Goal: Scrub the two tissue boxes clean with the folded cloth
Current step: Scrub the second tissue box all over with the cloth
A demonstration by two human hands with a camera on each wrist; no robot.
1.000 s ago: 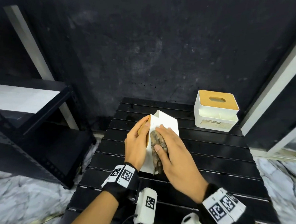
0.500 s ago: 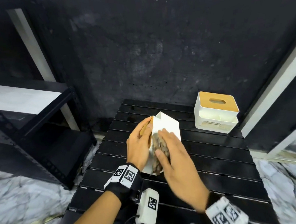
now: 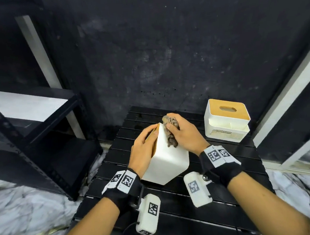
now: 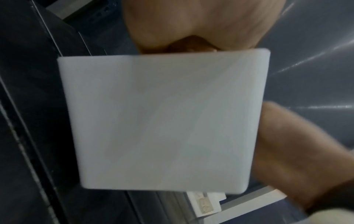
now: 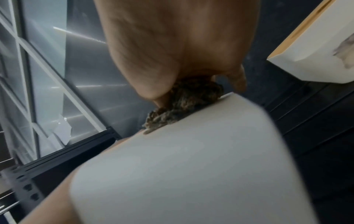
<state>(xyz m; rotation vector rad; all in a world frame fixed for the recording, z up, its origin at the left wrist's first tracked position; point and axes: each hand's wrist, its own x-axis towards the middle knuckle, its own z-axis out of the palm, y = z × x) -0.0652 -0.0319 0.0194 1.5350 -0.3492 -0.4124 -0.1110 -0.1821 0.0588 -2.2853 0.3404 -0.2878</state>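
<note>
Black metal shelving (image 3: 32,129) stands at the far left, and its top and left part are cut off by the picture edge. Next comes the left hand (image 3: 143,151), which lies on the wooden lid side of the tilted white tissue box (image 3: 166,162); the fingers reach over the lid edge and steady the box, but the lid itself is almost hidden under the palm. This box rests on the black slatted table (image 3: 218,168), near its middle, leaning on one lower edge. In the left wrist view only a plain white face of it shows, blurred. Against the upper part of the box, the right hand (image 3: 184,135) has its fingers curled around the brown folded cloth (image 3: 171,132) and presses it on the white side; most of the cloth is covered by the fingers. Further right, at the back corner of the table, the second tissue box (image 3: 226,121) stands upright, well apart. Its label is too small to read.
</note>
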